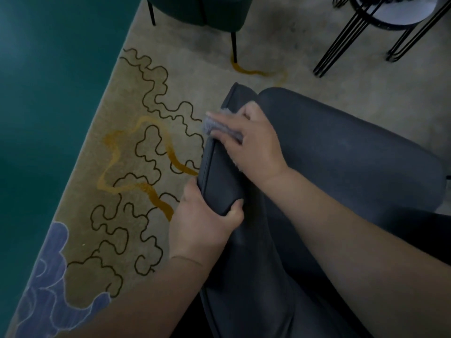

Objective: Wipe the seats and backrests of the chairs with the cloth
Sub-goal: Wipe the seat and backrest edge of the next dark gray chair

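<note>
I counted two chairs. My left hand (207, 223) gripped the dark chair (341, 152) by its backrest edge; my right hand (253, 142), fingers flat, pressed the one cloth (214, 126) there. The green chair (202, 11) stood apart.

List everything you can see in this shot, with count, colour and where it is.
dark chair: one, charcoal grey, centre and right, nearest the camera
cloth: one, grey, fluffy, on the chair's backrest edge under the right hand
green chair: one, dark green with black legs, top centre, partly cut off
wire-legged stool: one, black frame with a pale top, top right
rug: one, tan with black squiggles, orange lines and a blue patch, under the chairs
floor: teal, left
left hand: grips the backrest edge, lower centre
right hand: presses the cloth, centre
</note>
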`<action>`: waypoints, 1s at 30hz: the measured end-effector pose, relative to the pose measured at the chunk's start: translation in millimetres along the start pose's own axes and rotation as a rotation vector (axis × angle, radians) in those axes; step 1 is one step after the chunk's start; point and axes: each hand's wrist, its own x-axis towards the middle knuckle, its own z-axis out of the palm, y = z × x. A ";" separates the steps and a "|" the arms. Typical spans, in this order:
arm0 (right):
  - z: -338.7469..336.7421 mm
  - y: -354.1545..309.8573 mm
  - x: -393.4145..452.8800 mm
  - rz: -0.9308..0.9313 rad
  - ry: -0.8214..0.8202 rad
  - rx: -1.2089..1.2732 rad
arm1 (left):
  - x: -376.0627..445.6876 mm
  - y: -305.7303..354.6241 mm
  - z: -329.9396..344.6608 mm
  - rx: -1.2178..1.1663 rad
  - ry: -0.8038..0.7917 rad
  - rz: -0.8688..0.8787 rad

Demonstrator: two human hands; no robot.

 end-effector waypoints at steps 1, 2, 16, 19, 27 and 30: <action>-0.7 1.6 10.6 0.040 0.020 -0.016 | -0.1 -0.2 0.7 -0.003 0.000 0.005; -1.8 1.7 18.4 0.075 0.026 -0.020 | 0.1 0.0 0.5 -0.014 0.000 0.009; -6.7 -2.0 7.3 0.066 -0.031 -0.005 | -1.4 -1.5 1.2 -0.012 -0.006 0.035; -5.7 -10.5 -30.8 -0.039 -0.043 0.056 | -0.6 -1.9 0.0 -0.011 -0.003 0.031; -3.1 18.7 18.4 0.177 0.103 0.126 | -0.4 -0.1 1.1 0.006 0.001 0.011; -1.7 17.4 -12.0 0.146 0.131 0.153 | -0.1 1.3 1.6 -0.001 -0.002 0.005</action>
